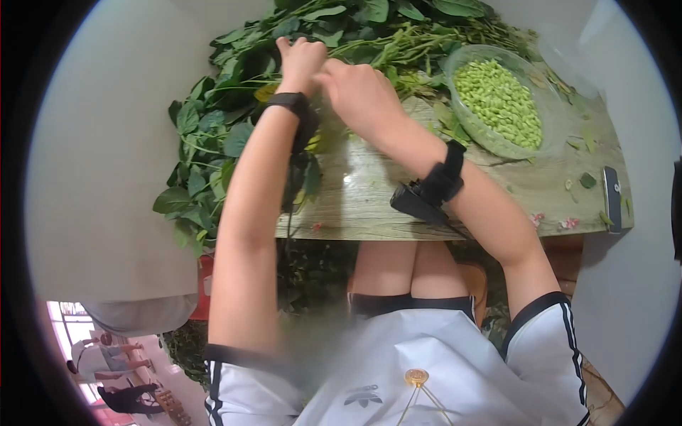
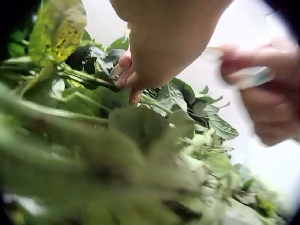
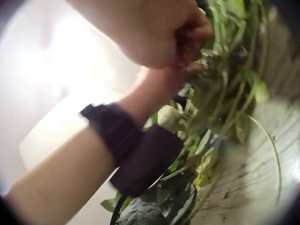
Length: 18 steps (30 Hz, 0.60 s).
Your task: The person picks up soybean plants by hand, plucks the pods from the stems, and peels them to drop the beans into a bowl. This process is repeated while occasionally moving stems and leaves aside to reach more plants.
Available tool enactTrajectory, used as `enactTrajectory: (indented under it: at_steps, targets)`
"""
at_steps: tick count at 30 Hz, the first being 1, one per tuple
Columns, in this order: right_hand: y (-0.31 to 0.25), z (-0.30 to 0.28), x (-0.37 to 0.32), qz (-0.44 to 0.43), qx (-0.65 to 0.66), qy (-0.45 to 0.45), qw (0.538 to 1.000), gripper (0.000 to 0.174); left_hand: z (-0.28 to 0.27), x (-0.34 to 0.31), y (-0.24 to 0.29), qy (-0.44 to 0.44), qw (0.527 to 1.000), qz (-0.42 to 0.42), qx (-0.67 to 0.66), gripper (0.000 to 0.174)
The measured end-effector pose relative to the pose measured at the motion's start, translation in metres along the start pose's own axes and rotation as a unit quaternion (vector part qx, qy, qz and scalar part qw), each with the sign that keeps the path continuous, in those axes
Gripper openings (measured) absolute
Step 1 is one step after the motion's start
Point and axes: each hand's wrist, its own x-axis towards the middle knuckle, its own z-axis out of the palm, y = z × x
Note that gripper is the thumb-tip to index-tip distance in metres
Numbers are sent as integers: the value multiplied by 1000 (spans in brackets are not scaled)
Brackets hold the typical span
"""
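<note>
One heap of soybean stalks (image 1: 213, 135), leafy and tangled, spills over the far left edge of the one wooden table (image 1: 369, 192) and runs to the left of both hands and beyond them. The left hand (image 1: 300, 64) is sunk into the heap with its fingers (image 2: 125, 70) curled under among the stems. The left wrist view shows green stems running right against the fingertips, but I cannot tell whether they close round one stem or merely rest in the leaves. One black band (image 1: 290, 101) circles that wrist, just below the hand. Touching the left hand on its right side is the right hand (image 1: 359, 91), clenched, its fingers (image 3: 199, 33) bent tight at the stalks. In the left wrist view this hand is blurred, yet it plainly pinches one pale green pod (image 2: 251, 77) between thumb and fingers, so the pod sits in the right grip, just to the right of the left hand and above the heap. One black camera (image 1: 426, 193) is strapped to the right forearm, nearer the body than the grip. To the right of both hands, near but apart, stands one clear bowl (image 1: 462, 126) holding many shelled green beans (image 1: 497, 99), too many to count. Farther right, well apart from the hands, one phone (image 1: 612, 199) lies at the table's right edge.
</note>
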Motion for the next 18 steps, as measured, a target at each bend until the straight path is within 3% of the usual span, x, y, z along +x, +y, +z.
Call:
enactTrajectory:
  at_steps: [2, 3, 4, 5, 6, 8, 9, 10, 11, 13, 15, 18]
  targets:
    - [5, -24, -5, -14, 70, -14, 997, 24, -26, 4, 13, -94, 995, -35, -22, 18]
    - [14, -29, -8, -10, 65, -10, 998, 24, -28, -1, 17, 20, 999, -6, -36, 22]
    - [25, -33, -10, -66, 92, 52, 992, 26, -38, -8, 25, 135, 990, 21, -48, 26]
    - [36, -37, -12, -123, 119, 115, 978, 29, -47, -11, 36, 179, 979, -7, -94, 28]
    - [38, -49, -15, -123, 116, 120, 978, 29, -64, -15, 51, 214, 963, -45, -159, 24]
    - [32, -76, -32, -51, 173, 36, 983, 32, -87, -27, 69, 84, 902, -145, -399, 35]
    - [37, -81, -41, -44, 174, 28, 983, 40, -91, -35, 75, -8, 822, -169, -544, 46]
    - [40, -83, -48, -43, 168, 29, 984, 40, -95, -41, 82, -100, 712, -186, -669, 60]
    - [43, -83, -55, -34, 189, 33, 981, 46, -106, -48, 95, -149, 631, -190, -737, 69]
    - [52, -86, -60, -20, 195, -6, 980, 62, -91, -54, 107, -180, 572, -140, -788, 63]
    - [52, -89, -60, -20, 167, -22, 985, 63, -89, -65, 120, -149, 513, -84, -841, 56]
    - [51, -88, -63, -8, 169, -15, 985, 51, -84, -73, 126, -129, 497, -121, -850, 54]
